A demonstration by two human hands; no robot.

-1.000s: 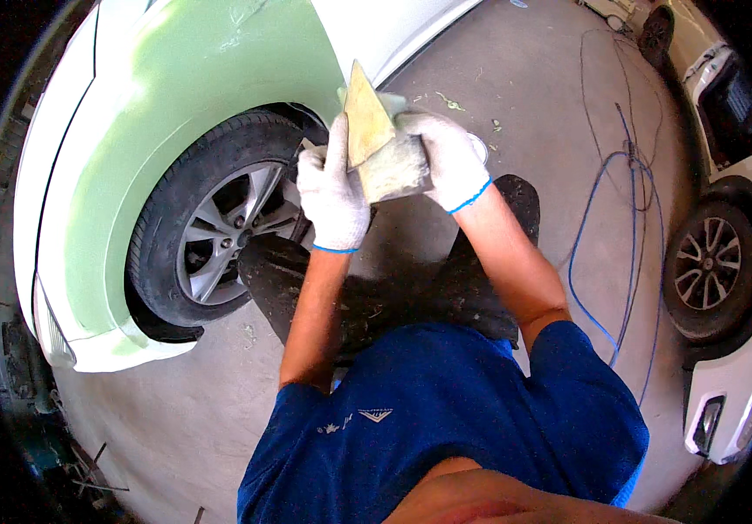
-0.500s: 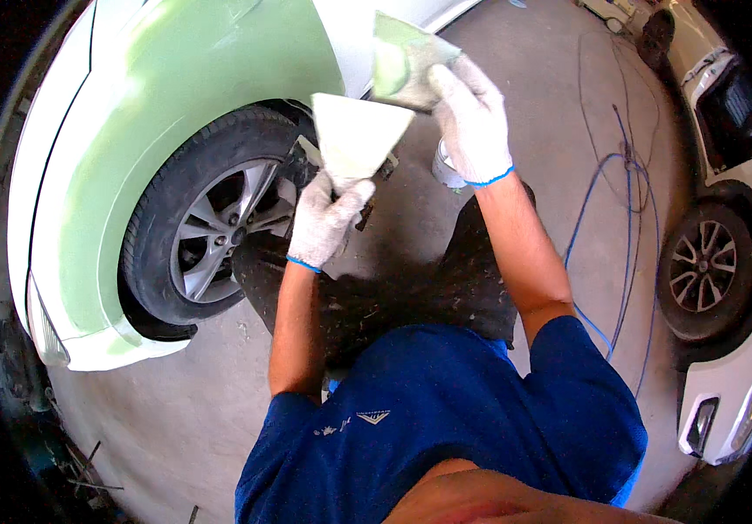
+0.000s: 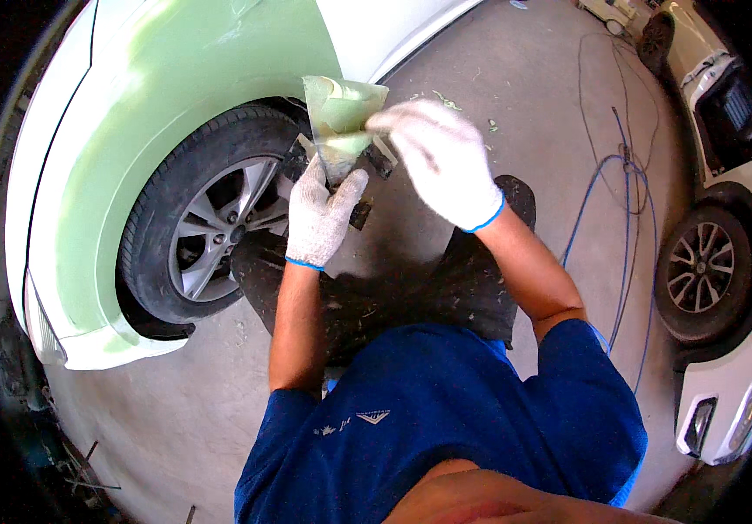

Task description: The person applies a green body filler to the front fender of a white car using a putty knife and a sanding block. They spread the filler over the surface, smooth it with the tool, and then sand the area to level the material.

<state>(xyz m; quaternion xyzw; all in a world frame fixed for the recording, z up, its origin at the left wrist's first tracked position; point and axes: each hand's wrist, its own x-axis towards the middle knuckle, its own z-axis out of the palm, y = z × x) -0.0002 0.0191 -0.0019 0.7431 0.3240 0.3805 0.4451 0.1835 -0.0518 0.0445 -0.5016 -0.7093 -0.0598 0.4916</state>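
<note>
My left hand (image 3: 319,217), in a white knit glove with a blue cuff, grips the narrow end of a putty spreader (image 3: 339,157), wide edge up. Light green putty (image 3: 345,112) lies over the upper blade. My right hand (image 3: 446,166), gloved alike and smeared by motion, is closed at the blade's right side. The second spreader in its fingers overlaps the first, and its outline is hard to separate. Beyond and left of the hands is a white car's fender (image 3: 219,61), with a broad green-coated area around the wheel arch.
The car's wheel (image 3: 210,218) is left of my left hand. My dark-trousered knees (image 3: 376,301) are below the hands. Blue hose (image 3: 629,236) and thin cable lie on the concrete floor at right. A second white car (image 3: 725,384) stands at far right. Green scraps dot the floor.
My right hand has swung left and down, bringing its spreader onto the left one. Green putty now shows at the left hand's blade. The pale container near the right hand is now hidden.
</note>
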